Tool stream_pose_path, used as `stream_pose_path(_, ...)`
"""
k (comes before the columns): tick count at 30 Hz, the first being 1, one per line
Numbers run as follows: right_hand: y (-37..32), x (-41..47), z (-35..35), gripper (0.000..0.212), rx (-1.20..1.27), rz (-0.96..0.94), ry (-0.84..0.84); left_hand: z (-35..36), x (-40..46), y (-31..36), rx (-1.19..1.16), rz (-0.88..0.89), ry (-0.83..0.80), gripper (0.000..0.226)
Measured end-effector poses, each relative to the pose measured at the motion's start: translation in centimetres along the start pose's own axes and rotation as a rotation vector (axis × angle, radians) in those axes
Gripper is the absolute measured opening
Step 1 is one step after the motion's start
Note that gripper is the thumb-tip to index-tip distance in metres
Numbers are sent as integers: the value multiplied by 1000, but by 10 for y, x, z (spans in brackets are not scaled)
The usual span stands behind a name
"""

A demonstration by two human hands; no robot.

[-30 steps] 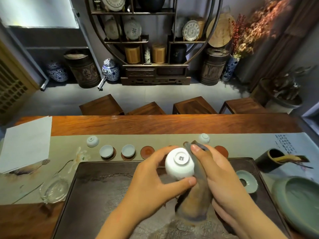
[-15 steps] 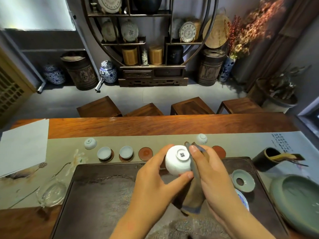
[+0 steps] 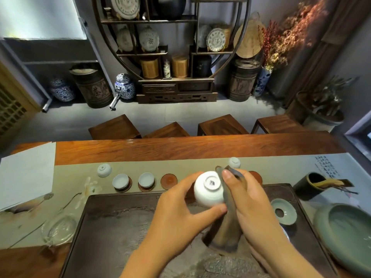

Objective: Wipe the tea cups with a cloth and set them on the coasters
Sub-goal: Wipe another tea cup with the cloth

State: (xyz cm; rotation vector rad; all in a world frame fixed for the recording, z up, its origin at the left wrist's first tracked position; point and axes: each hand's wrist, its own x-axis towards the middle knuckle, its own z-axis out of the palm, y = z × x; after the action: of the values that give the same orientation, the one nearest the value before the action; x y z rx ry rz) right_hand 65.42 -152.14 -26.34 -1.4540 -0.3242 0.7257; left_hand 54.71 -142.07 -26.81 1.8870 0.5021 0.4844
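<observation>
Fingers of the left hand (image 3: pixel 176 209) are curling round a white cup (image 3: pixel 208 188), thumb under its near side and fingertips over the far side, holding it with its foot ring facing up at the camera. The right hand (image 3: pixel 249 199) is gripping a brown cloth (image 3: pixel 222 231) and pressing it against the cup's right wall with one finger laid over the top; the cloth's loose end is hanging down toward the dark tray (image 3: pixel 112 221) below. Both are being held above the tray, near its far edge.

Wiping looks like the step in hand (the outside wall, judging by where the cloth is lying). Farther off on the table runner, two cups (image 3: pixel 120 181) (image 3: pixel 146 179) are sitting upright on coasters at the left, and an empty coaster (image 3: pixel 169 181) is waiting just to their right. Two more cups (image 3: pixel 104 169) (image 3: pixel 234 162) are resting upside down beyond that row, not yet dealt with.

Next, I judge, the cup is needing a turn upright and a short carry forward and left onto the empty coaster, set down squarely so it is not rocking on the rim.
</observation>
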Motion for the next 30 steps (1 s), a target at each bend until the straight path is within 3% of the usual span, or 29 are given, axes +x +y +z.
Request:
stream_pose_path(3,-7,3,-4,44,246,165,-200,-20,12,1,-48,-8,-265,53)
stream_pose_path(8,-10,6,-7,31,342,189,-262,-27,20,-3,-126,-3,-335,53)
stream_pose_path(10,-4,7,-6,38,309,168,-177,-25,17,-8,-122,22,-263,57)
stream_pose_path(14,8,2,5,48,192,83,48,6,2,-5,56,86,86,50)
stream_pose_path(16,12,1,8,49,169,51,102,19,-5,-3,35,47,164,46)
stream_pose_path(20,4,8,-2,41,180,89,-61,0,-3,-13,113,-1,59,53)
stream_pose_path(24,2,11,-7,40,130,103,-130,-15,3,-16,327,111,-79,64)
stream_pose_path(27,9,9,-6,31,36,83,-116,-13,2,-22,450,160,-117,63)
stream_pose_path(30,20,7,-1,28,-64,10,34,1,-4,-26,463,128,-29,60)
